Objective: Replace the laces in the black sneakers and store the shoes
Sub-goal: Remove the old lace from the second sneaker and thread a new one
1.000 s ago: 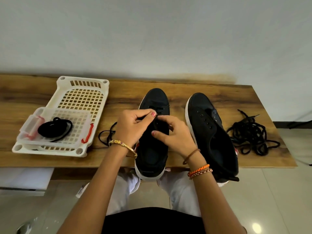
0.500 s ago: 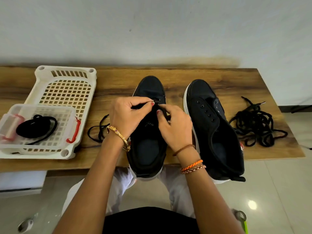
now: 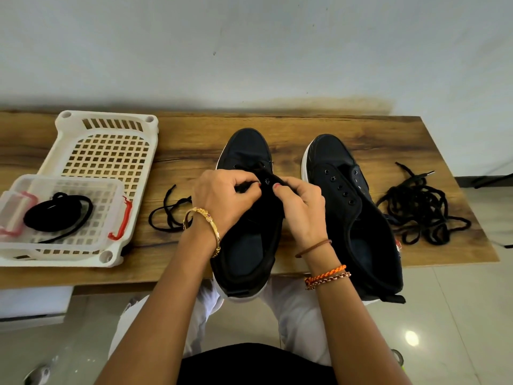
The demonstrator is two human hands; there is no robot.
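Head view: a wooden tabletop (image 3: 194, 151) seen from above, with a pair of black canvas sneakers with white soles, toes toward 12 o'clock.
Left sneaker (image 3: 244, 151): at centre, partly laced; both hands work at its eyelet rows.
Left hand (image 3: 222, 198): fingers curled, pinching what appears to be the new black lace (image 3: 169, 212), which trails toward 9 o'clock on the table.
Right hand (image 3: 299, 207): fingers curled, gripping the eyelet flap of the left sneaker.
Right sneaker (image 3: 347, 195): at 3 o'clock, eyelets bare.
Loose black lace pile (image 3: 419, 207): at the far 3 o'clock, beside the right sneaker.
Containers: a white perforated plastic basket (image 3: 108, 151) at 9 o'clock; inside it sits a small clear plastic box with red clips (image 3: 105, 207), holding a coiled black lace (image 3: 58, 215).
Risk: the lace tip may miss or fray at the eyelet, since black on black hides the hole; an eyelet may be skipped; the heel overhangs the table edge at 6 o'clock, so a hard pull could drag the sneaker off.
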